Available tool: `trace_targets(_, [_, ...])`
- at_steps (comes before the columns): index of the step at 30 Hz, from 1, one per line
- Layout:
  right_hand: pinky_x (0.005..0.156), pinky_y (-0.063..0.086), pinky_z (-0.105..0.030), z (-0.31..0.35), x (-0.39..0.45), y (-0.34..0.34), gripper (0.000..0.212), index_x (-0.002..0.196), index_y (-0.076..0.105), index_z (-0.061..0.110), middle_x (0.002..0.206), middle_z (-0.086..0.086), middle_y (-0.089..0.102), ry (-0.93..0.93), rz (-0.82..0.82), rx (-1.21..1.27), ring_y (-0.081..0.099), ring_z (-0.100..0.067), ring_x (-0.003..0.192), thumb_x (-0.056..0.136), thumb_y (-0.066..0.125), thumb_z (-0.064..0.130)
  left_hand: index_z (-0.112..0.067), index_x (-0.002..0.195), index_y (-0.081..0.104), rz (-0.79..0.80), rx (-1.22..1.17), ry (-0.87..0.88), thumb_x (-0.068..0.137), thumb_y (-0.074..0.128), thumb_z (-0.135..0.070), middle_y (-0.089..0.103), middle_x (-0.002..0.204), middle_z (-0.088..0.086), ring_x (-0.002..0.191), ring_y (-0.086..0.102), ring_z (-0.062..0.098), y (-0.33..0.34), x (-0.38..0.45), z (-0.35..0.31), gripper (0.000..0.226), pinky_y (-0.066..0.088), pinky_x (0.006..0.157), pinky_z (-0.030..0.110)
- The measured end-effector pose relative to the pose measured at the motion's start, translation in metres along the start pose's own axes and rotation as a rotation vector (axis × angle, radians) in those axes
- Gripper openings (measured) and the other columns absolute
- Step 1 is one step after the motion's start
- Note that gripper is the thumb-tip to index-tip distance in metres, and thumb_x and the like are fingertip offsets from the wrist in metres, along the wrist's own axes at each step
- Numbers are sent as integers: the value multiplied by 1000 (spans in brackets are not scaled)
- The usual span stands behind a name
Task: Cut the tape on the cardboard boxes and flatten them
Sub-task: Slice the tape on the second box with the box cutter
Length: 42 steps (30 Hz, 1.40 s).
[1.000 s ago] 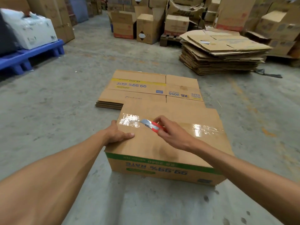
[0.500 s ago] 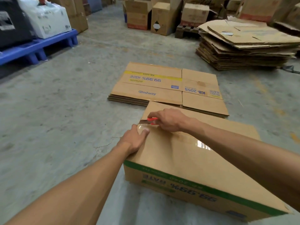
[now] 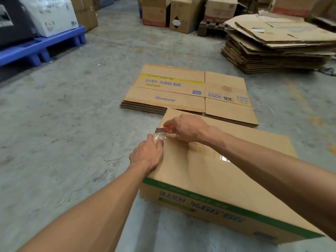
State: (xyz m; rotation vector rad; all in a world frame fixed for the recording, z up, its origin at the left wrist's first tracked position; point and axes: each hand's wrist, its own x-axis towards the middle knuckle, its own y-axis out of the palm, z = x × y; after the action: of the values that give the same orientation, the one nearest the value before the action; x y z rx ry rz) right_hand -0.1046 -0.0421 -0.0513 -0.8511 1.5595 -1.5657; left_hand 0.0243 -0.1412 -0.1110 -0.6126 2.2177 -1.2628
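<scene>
**Knife at the taped corner of a box on a warehouse floor**

A grey concrete floor (image 3: 54,115), scuffed and cracked, fills the view. A blue pallet (image 3: 41,46) carrying wrapped white goods sits at ten o'clock, upright cartons (image 3: 183,15) stand at twelve, and a tall heap of flattened cardboard (image 3: 276,46) lies at two. A low stack of flattened boxes (image 3: 181,93) printed "Glodway" rests on the floor just past centre.

The sealed cardboard box (image 3: 209,179), green-banded, sits on the floor from centre toward five o'clock, its far edge just beside that low stack. Its right end runs out of view under the right forearm. The clear tape (image 3: 221,157) shows only as a glossy glint along the top seam and a crinkled patch at the far-left corner.

The right hand (image 3: 189,127) reaches across the box top, its grip closed round a red utility knife (image 3: 168,129), most of the handle hidden in the fist and the blade at the corner. The left hand (image 3: 147,155) lies on the box's left edge, fingers bent over the taped corner, pressing it; whether they pinch the tape I cannot tell.
</scene>
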Motion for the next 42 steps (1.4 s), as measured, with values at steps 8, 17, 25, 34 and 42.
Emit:
trace_targets(8, [64, 35, -29, 2, -6, -6, 35, 130, 61, 38, 106, -2, 71, -2, 13, -28, 64, -27, 95, 98, 49, 32, -19, 121, 43, 7, 0, -25, 100, 19, -56, 59, 119, 13, 105, 56, 36, 2, 0, 0, 49, 40, 81, 44])
trace_targets(17, [66, 48, -32, -18, -29, -9, 33, 127, 63, 38, 106, 2, 72, 3, 66, -47, 65, -24, 92, 98, 49, 33, -21, 126, 41, 6, 22, -39, 100, 17, -58, 60, 119, 11, 104, 57, 34, 2, -1, -2, 51, 45, 87, 47])
trace_targets(25, [62, 39, -29, -46, -64, -16, 34, 128, 61, 40, 101, 4, 70, 8, 123, -159, 63, -23, 92, 98, 50, 32, -22, 129, 41, -29, 85, -32, 100, 15, -58, 60, 121, 11, 105, 57, 33, 2, -3, -3, 53, 38, 79, 43])
trace_targets(34, [64, 45, -29, -89, -105, -22, 35, 128, 60, 46, 106, 11, 69, 100, 236, -164, 56, -15, 87, 97, 51, 33, -18, 129, 40, -100, 188, -114, 103, 13, -46, 56, 127, 13, 107, 57, 36, 8, -11, -24, 46, 32, 77, 43])
trace_targets(42, [75, 53, -32, -110, -141, -16, 36, 131, 56, 48, 114, 8, 71, 147, 158, -182, 66, -22, 102, 97, 50, 39, -17, 129, 39, -157, 214, -136, 103, 18, -40, 54, 127, 16, 109, 56, 37, 4, -8, -25, 40, 33, 75, 44])
